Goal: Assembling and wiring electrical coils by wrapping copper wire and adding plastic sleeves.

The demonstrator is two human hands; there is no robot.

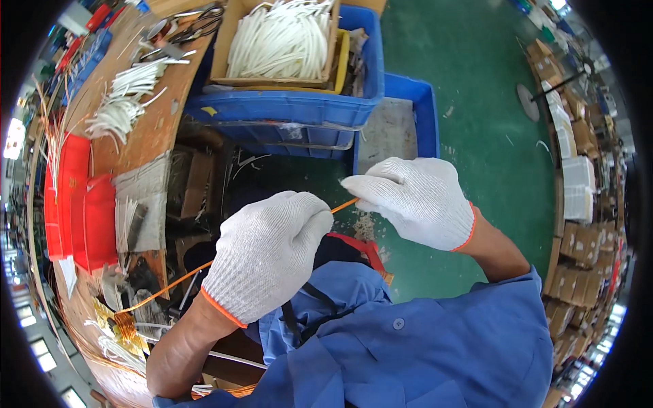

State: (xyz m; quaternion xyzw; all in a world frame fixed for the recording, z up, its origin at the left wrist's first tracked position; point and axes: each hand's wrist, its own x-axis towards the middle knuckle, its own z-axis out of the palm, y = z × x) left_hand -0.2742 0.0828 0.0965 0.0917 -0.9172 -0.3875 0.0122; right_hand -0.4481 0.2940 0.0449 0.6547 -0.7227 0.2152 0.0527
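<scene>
White knit gloves with orange cuffs cover both hands, which are raised in front of my body. A copper-orange wire [345, 205] shows in the short gap between them. My left hand [272, 248] is closed around it, fingers curled inward. To the right, my right hand [416, 200] pinches the wire between thumb and fingers. From behind my left wrist the wire runs down to a wound copper coil [125, 326] on a yellow piece at the workbench. The fingertips of my left hand are mostly hidden by the glove's back.
On the left, a wooden workbench [146, 129] carries white tube bundles [129, 95], red bins [81, 204] and scissors [204, 24]. Ahead, a cardboard box of white tubes [282, 41] sits in a blue crate [292, 105]. Cartons [578, 265] line the right side beyond the green floor [486, 122].
</scene>
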